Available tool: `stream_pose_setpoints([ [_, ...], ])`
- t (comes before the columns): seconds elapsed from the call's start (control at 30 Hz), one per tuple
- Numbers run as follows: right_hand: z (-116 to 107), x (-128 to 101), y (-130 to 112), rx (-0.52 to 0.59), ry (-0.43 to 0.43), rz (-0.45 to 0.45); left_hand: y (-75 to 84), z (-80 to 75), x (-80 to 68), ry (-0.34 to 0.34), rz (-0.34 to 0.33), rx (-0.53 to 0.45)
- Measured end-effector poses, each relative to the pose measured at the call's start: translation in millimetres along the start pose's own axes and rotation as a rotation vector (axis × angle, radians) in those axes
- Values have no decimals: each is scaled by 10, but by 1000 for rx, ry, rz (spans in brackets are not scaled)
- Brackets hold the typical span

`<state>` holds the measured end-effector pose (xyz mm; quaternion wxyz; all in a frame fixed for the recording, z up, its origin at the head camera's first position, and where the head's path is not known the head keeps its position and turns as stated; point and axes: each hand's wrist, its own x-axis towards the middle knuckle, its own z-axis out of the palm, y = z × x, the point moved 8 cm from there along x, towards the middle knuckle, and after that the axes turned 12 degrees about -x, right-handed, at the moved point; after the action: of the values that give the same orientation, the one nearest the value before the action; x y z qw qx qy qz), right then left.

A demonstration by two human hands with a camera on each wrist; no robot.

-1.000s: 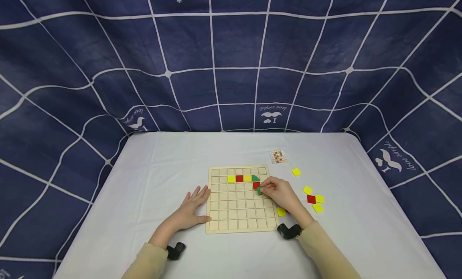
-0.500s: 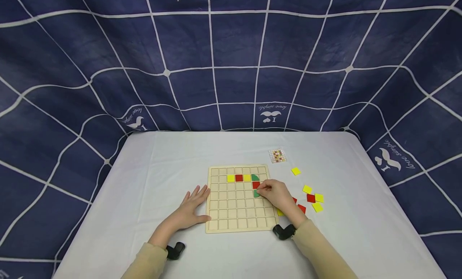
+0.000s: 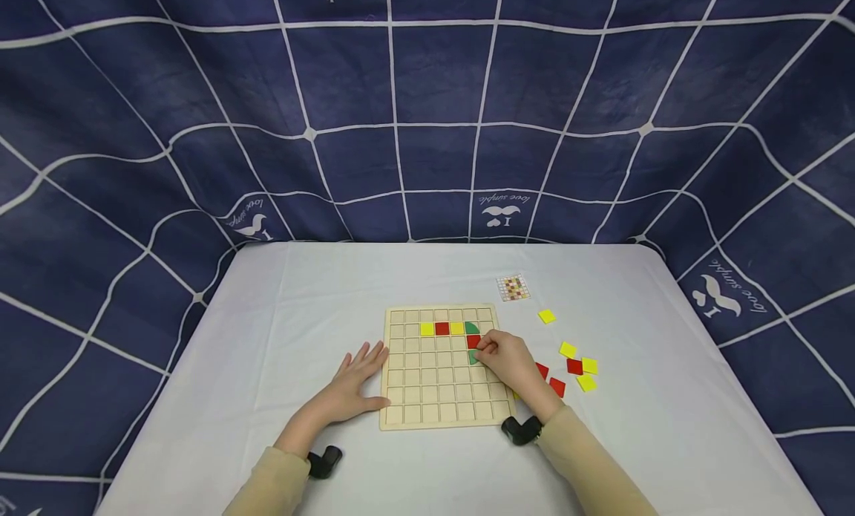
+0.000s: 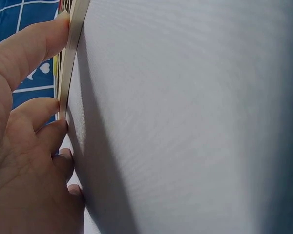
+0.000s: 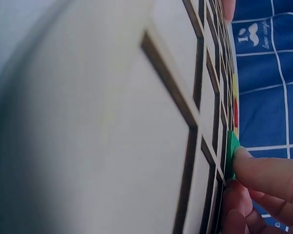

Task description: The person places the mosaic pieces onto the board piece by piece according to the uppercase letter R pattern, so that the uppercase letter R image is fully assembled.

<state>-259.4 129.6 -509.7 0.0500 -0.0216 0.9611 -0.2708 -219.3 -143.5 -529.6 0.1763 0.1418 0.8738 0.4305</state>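
A wooden grid board (image 3: 427, 397) lies on the white table. My right hand (image 3: 509, 358) pinches a green tile (image 3: 473, 358) at a square near the board's right side; in the right wrist view the thumb covers part of that green tile (image 5: 230, 156). Right above it sits a red tile (image 3: 473, 341), and over that a green quarter-circle tile (image 3: 471, 328). To the left, in the same row, run a yellow tile (image 3: 457, 328), a red one and another yellow. My left hand (image 3: 350, 390) lies with fingers spread, thumb and fingertips touching the board's left edge.
Right of the board lie loose red tiles (image 3: 557, 387) and several yellow tiles (image 3: 568, 349), one partly hidden under the right forearm. A small printed card (image 3: 513, 287) with a coloured grid lies behind the board. A dark blue curtain (image 3: 434, 159) hangs around the table.
My right hand has moved slightly left, bringing the green tile down to the square below the red tile. Red tiles beside the forearm have come into view. The left hand stays put.
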Motion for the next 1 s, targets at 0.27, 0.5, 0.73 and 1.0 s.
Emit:
stream_pose_setpoints([
  [0.27,-9,1,-23,-22,6,-17,-8,5,14,3,-11,10],
  [0.5,-31,1,-16,-6,13,-12,-6,7,16,2,-5,10],
  [0.73,-311,81,229,141,46,77,-22,12,17,-1,-4,9],
  [1.0,-648,174,653,100,48,175,-13,5,8,-2,2,6],
])
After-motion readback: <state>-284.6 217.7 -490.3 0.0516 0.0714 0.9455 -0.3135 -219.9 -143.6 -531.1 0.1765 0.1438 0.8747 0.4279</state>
